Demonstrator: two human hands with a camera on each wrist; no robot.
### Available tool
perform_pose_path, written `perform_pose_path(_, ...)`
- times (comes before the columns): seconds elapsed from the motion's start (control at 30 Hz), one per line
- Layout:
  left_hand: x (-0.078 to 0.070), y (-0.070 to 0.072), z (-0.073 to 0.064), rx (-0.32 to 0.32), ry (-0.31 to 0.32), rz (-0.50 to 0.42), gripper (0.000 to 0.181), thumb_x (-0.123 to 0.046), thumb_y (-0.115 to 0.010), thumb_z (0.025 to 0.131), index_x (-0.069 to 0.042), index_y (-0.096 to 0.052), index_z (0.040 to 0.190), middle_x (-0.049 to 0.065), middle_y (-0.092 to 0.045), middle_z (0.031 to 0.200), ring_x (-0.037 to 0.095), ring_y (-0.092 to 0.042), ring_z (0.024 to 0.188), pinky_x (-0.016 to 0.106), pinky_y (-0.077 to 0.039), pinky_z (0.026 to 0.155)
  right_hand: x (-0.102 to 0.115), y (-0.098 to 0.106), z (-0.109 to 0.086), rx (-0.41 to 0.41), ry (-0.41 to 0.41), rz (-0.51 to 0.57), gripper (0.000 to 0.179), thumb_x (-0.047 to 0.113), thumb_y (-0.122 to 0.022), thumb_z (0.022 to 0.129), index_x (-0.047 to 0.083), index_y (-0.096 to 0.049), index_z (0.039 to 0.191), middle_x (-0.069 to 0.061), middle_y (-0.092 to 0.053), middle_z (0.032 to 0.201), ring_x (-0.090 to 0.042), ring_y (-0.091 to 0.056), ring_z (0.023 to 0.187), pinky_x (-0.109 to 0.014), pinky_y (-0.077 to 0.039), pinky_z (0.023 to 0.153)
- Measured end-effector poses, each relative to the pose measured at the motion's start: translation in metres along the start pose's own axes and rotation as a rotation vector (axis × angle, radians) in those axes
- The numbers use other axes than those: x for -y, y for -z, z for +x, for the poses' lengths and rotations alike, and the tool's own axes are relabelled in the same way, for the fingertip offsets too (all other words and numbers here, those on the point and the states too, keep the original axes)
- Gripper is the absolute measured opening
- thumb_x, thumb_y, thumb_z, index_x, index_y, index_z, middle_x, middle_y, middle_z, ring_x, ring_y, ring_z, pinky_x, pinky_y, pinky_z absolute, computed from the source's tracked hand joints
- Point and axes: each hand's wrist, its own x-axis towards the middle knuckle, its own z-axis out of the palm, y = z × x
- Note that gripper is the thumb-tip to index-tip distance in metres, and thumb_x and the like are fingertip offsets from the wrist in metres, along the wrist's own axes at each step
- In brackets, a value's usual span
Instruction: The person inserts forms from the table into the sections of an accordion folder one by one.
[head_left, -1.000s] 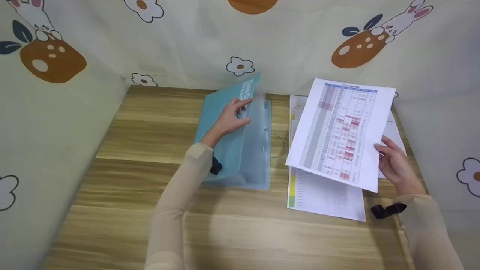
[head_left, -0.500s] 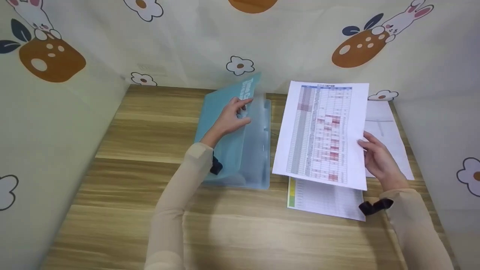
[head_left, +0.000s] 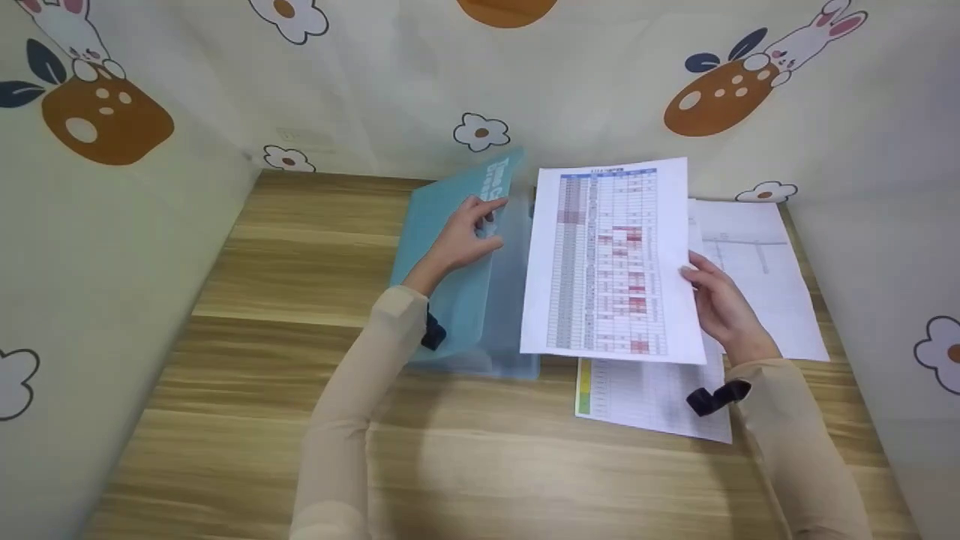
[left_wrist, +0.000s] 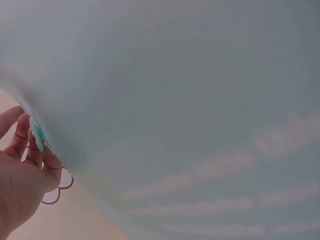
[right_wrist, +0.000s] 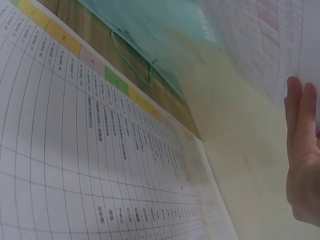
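My left hand (head_left: 463,236) holds up the front cover of a translucent teal document folder (head_left: 442,217), gripping the cover's free edge. In the left wrist view the cover (left_wrist: 175,100) fills most of the picture, with the fingers at its edge. My right hand (head_left: 724,304) pinches the right edge of a printed sheet (head_left: 607,262) with a table and red cells. The sheet is raised, and its left part overlaps the folder's right side in the head view. Beneath it lies another printed sheet (head_left: 652,405) with a yellow and green column.
A mostly white sheet (head_left: 765,277) lies at the right, near the table's edge. The right wrist view shows a thin green elastic loop (right_wrist: 131,62) beside the folder. Patterned curtain walls (head_left: 375,90) stand behind and at both sides of the wooden table (head_left: 262,420).
My right hand has carried the raised sheet leftward, from above the papers to partly over the folder, and straightened its tilt. The left hand stays with the lifted cover.
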Motion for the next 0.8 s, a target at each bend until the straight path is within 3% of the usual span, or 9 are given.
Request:
perform_pose_path(0.2,0.002,-0.001,0.001,-0.012,-0.033,-0.004,0.057,-0.012,-0.053,0.072,-0.009,-0.048,0.128,0.005,-0.042,0.092,0.018,-0.037,0.077,0.028,-0.031,0.064,-0.001,-0.006,0.009,-0.027,-0.006,0.000,0.027,0.001,-0.035,0.093,0.007,-0.045,0.117,-0.012,-0.055,0.101,-0.022,-0.057,0.089,-0.031,-0.046,0.070)
perform_pose_path(0.8,-0.001,0.000,0.000,0.002,0.028,0.013,0.058,-0.020,-0.057,0.072,-0.017,-0.046,0.130,0.003,-0.041,0.095,0.016,-0.038,0.083,0.026,-0.031,0.066,-0.016,-0.024,0.030,-0.057,-0.015,-0.104,0.027,0.002,-0.038,0.092,0.008,-0.041,0.118,-0.011,-0.053,0.101,-0.020,-0.057,0.087,-0.030,-0.046,0.069)
